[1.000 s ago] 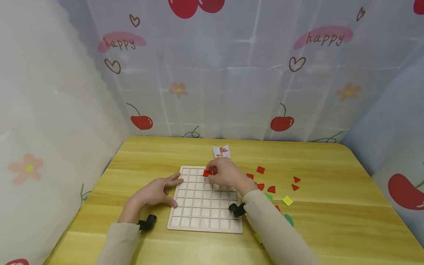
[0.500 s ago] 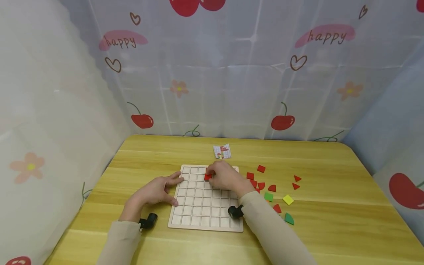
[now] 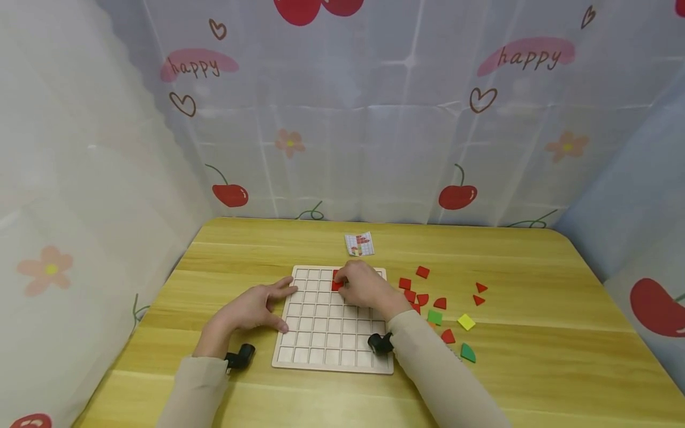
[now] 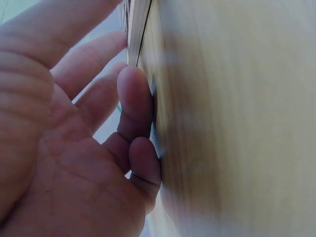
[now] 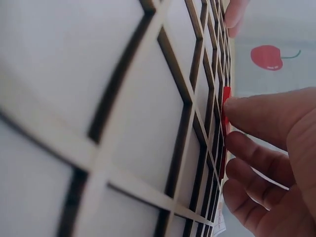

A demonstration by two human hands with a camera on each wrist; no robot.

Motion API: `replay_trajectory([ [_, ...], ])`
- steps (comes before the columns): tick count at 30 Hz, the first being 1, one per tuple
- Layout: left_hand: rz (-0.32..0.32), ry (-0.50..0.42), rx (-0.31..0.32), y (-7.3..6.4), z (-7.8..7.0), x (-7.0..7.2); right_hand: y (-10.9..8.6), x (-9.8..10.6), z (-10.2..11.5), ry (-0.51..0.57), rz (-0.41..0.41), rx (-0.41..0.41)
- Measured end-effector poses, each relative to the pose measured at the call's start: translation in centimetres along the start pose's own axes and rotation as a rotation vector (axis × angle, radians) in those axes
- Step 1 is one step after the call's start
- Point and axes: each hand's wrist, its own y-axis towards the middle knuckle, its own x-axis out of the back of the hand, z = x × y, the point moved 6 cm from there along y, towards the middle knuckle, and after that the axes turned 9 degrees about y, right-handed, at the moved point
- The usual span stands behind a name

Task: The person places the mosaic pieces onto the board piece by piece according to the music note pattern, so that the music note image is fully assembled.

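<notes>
A pale wooden grid board (image 3: 321,326) lies in front of me, seen in the head view. Along its left edge my left hand (image 3: 251,309) rests with fingers and thumb spread, touching the rim. In the left wrist view the left fingers (image 4: 134,94) lie at the edge of the board (image 4: 139,19). My right hand (image 3: 366,288) is bent over the board's far rows, fingers and thumb on a red square tile (image 3: 336,285). In the right wrist view the right thumb (image 5: 247,107) touches red (image 5: 226,94) at the board's far side; the other fingers curl below, partly hiding it.
Several loose red tiles (image 3: 423,272), a green square (image 3: 435,317), a yellow square (image 3: 467,322) and a green quarter-round (image 3: 468,352) lie right of the board. A small pattern card (image 3: 359,244) lies behind it. A printed curtain (image 3: 374,148) stands behind the table (image 3: 535,356).
My right hand has moved slightly toward me with the red tile, which now sits lined up in the grid's far rows. My left hand has stayed at the board's edge.
</notes>
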Motion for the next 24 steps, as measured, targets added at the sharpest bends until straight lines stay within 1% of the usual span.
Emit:
replay_trajectory([
  [4, 0.003, -0.003, 0.002, 0.09, 0.10, -0.02, 0.04, -0.08, -0.11, -0.011, -0.023, -0.013],
  [12, 0.007, 0.013, -0.001, 0.26, 0.01, 0.03, 0.35, -0.32, -0.53, -0.014, -0.063, -0.082],
  [17, -0.003, 0.028, -0.017, 0.38, -0.31, 0.33, 0.47, -0.02, -0.60, 0.010, -0.087, -0.117],
  [20, -0.008, 0.027, -0.010, 0.31, -0.36, 0.44, 0.47, 0.01, -0.54, 0.035, -0.085, -0.115],
  [23, 0.003, 0.027, 0.013, 0.10, -0.22, 0.32, 0.19, -0.14, -0.44, 0.058, -0.057, -0.117],
  [24, 0.006, 0.028, 0.006, 0.04, -0.21, 0.26, 0.03, -0.15, -0.41, 0.067, -0.050, -0.121],
])
